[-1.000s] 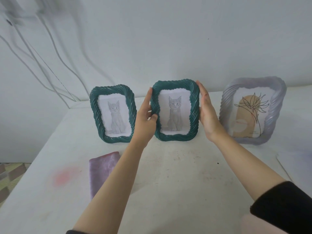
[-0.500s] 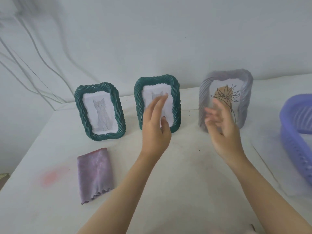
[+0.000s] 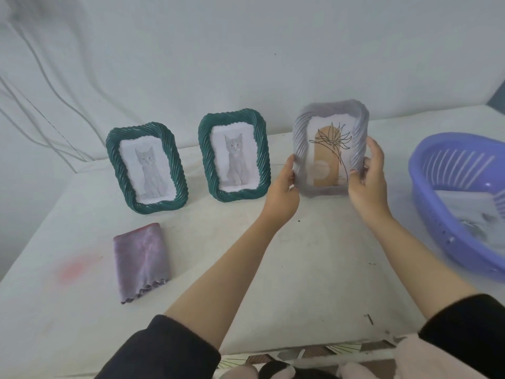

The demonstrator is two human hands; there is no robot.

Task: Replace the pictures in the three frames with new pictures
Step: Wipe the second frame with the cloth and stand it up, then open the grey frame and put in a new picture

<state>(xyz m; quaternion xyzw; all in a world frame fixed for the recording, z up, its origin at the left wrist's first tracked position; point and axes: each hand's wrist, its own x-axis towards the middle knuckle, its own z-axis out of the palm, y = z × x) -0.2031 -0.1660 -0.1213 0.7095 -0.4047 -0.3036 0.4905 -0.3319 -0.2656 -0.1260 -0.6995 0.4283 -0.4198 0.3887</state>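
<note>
**A:** What did you have in front of you, biggest first?

**B:** The white table (image 3: 314, 269) ran across the whole view. At its right edge sat a purple basket (image 3: 426, 170) with what looked like paper inside, though I couldn't make out what. Then the three frames in a row at the back: two green frames, one on the left (image 3: 112, 149) and one in the middle (image 3: 205, 138), each standing upright with a grey cat drawing. The grey frame (image 3: 300, 124) on the right showed a line-drawn flower over an orange arch. A folded purple cloth (image 3: 140, 261) lay in front of the left one.

**A:** And the hands?

**B:** Both were clamped on the grey frame. My left hand (image 3: 281, 195) pinched its lower left edge and my right hand (image 3: 367, 181) wrapped the lower right edge, fingers behind. Its bottom looked just off the table, near the basket, but I couldn't tell for sure.

**A:** How did you expect it to handle?

**B:** Light and stiff, I judged, with a twisted rim that gave the fingers ridges to catch. The front pane could be glass, so I treated it as breakable and prone to smudges. Holding the two long sides low seemed right; the backing would be the place to open it.
</note>
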